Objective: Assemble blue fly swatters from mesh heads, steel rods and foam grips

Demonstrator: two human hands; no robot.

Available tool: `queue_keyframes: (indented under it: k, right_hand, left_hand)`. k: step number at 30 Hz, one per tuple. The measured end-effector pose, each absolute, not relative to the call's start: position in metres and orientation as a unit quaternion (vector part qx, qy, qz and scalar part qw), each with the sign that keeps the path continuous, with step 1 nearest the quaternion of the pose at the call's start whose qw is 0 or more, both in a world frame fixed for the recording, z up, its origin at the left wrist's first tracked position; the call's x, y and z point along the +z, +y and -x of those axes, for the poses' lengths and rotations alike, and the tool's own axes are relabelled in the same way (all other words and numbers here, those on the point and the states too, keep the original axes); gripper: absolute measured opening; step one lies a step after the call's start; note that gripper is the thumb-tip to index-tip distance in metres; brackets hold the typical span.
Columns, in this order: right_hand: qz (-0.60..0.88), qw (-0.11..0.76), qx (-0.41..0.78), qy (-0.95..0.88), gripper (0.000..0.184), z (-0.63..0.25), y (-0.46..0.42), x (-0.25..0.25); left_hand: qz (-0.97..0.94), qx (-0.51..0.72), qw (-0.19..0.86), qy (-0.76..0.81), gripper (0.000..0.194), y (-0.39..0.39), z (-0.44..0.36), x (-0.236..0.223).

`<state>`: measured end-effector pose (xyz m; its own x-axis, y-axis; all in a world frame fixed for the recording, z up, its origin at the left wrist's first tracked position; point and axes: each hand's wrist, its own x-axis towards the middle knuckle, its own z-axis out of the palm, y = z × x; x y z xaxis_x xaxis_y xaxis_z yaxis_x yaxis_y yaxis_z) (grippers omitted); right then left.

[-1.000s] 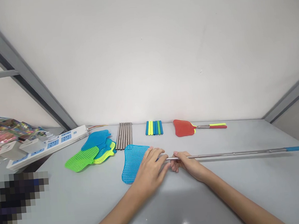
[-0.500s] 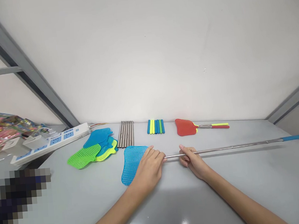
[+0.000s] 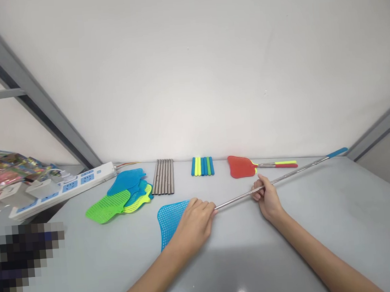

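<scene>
A blue fly swatter [image 3: 171,217] with a long, extended metal shaft lies across both hands. Wrapped round the shaft close to its perforated head is my left hand [image 3: 198,218], which hides the joint there. Further along, my right hand [image 3: 267,198] curls round the middle of the shaft, thumb pointing up. The shaft slants up to the right and ends in a blue grip. Behind my right hand lie assembled fly swatters [image 3: 242,166], with red and yellow parts and short shafts.
Left on the table [image 3: 99,261] lie loose swatter heads [image 3: 108,207] in blue, green and yellow. Several metal rods [image 3: 163,177] and coloured handle sleeves [image 3: 202,166] line the wall. A power strip [image 3: 66,190] with chargers and plastic-wrapped items [image 3: 1,168] are at far left.
My right hand has moved right and away from me along the shaft. The blue grip end has swung up and inward, so the swatter slants more. My left hand stays near the head.
</scene>
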<state>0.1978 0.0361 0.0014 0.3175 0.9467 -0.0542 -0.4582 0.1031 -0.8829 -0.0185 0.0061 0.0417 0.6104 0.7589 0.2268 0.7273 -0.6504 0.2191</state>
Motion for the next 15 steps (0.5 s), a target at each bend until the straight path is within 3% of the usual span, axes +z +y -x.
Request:
queue_keyframes:
  k: [4,10,15]
  right_hand:
    - [0.427,0.708,0.496,-0.266,0.035,-0.209,0.039,0.008]
    - [0.303,0.683,0.638,-0.185,0.030,-0.233,0.044,0.015]
    - [0.238,0.685,0.672,-0.152,0.029,-0.237,0.043,0.017]
  left_hand:
    - [-0.900,0.140,0.079,0.405,0.027,0.002,0.015,0.041]
    - [-0.898,0.116,0.105,0.411,0.028,-0.003,0.011,0.036]
    - [-0.901,0.113,0.112,0.404,0.027,-0.006,0.008,0.030]
